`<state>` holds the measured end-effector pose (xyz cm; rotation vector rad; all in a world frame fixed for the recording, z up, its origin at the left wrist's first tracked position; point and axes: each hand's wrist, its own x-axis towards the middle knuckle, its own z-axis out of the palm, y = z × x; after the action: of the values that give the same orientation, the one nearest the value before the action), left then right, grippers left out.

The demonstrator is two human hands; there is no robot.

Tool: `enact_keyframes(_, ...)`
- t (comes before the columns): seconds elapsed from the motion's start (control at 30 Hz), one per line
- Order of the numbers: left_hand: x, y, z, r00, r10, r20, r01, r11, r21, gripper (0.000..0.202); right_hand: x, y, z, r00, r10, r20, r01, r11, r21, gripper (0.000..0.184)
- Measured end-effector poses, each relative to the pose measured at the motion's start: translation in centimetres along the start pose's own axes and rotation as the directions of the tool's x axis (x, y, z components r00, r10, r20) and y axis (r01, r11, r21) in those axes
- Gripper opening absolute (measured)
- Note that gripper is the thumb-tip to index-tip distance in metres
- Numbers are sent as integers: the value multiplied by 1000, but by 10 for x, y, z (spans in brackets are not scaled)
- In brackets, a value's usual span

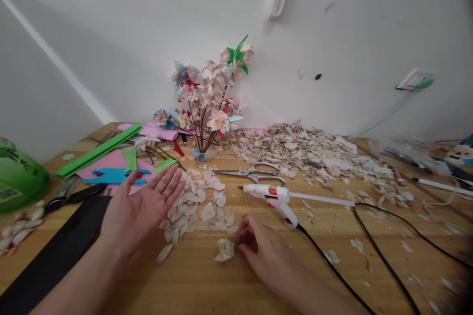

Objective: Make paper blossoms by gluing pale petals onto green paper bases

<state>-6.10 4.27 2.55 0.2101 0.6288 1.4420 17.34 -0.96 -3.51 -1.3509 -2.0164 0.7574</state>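
My left hand (142, 204) is turned palm up with its fingers stretched out, and nothing lies in it. It hovers just left of a spread of loose pale petals (199, 202). The fingers of my right hand (260, 246) pinch the green stem end of a small whitish flower (224, 250), held low over the wooden table. Beyond that hand a white glue gun (271, 194) lies on its side with a glue stick (321, 199) in its back end. Metal scissors (254, 172) rest behind the glue gun.
A vase (201, 154) of handmade flowers (212, 78) stands by the wall. Behind and to the right is a heap of dried scraps (295, 147). Coloured paper (103, 162), a black strip (55, 256) and a green bottle (20, 174) are at left. A black cable (332, 266) crosses the right side.
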Motion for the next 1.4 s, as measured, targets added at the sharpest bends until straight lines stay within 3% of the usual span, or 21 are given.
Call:
enact_keyframes(0.23, 13, 19, -16, 997, 71, 13, -67, 978, -198, 66, -4, -5, -2, 996, -35, 87, 37, 999, -21, 33)
enact_keyframes(0.43, 4, 33, -17, 985, -15, 174, 67, 953, -297, 64, -6, -9, -7, 993, -37, 108, 37, 999, 7, 36)
enact_keyframes(0.53, 4, 42, -17, 984, 41, 175, -1, 975, -222, 67, -7, -12, -14, 990, -9, 143, 5, 1000, 27, 37)
enact_keyframes(0.63, 11, 48, -17, 982, 187, 9, -187, 980, 65, 50, -7, -15, -25, 980, 9, 199, -6, 1000, -16, 36)
enact_keyframes(0.73, 20, 45, -16, 908, 401, -118, -308, 833, 459, 18, -7, -16, -36, 973, -5, 229, 24, 996, -82, 31)
enact_keyframes(0.8, 24, 37, -16, 857, 496, -137, -334, 739, 585, 8, -6, -15, -40, 972, -20, 234, 43, 995, -93, 27)
enact_keyframes(0.9, 26, 22, -18, 822, 563, -86, -360, 630, 688, 21, -4, -14, -43, 970, -8, 241, 23, 998, -61, 22)
enact_keyframes(1.03, 28, 12, -23, 750, 662, -6, -334, 386, 860, 24, 0, -12, -40, 972, 60, 225, -69, 997, 29, 8)
enact_keyframes(1.1, 29, 11, -26, 716, 693, 81, -313, 215, 925, 28, 3, -11, -39, 975, 87, 205, -99, 994, 51, 10)
enact_keyframes(1.17, 28, 10, -29, 726, 635, 263, -335, -7, 942, 33, 4, -11, -40, 975, 93, 202, -105, 993, 46, 15)
enact_keyframes(1.27, 19, 6, -31, 798, 278, 535, -468, -274, 840, 31, 5, -11, -41, 966, 79, 246, -89, 996, 28, 25)
enact_keyframes(1.33, 11, 0, -29, 789, -9, 615, -572, -375, 729, 34, 4, -10, -42, 960, 69, 273, -81, 996, 33, 32)
enact_keyframes(1.4, 4, -5, -28, 768, -177, 615, -623, -424, 657, 41, 3, -8, -43, 958, 51, 283, -75, 994, 76, 38)
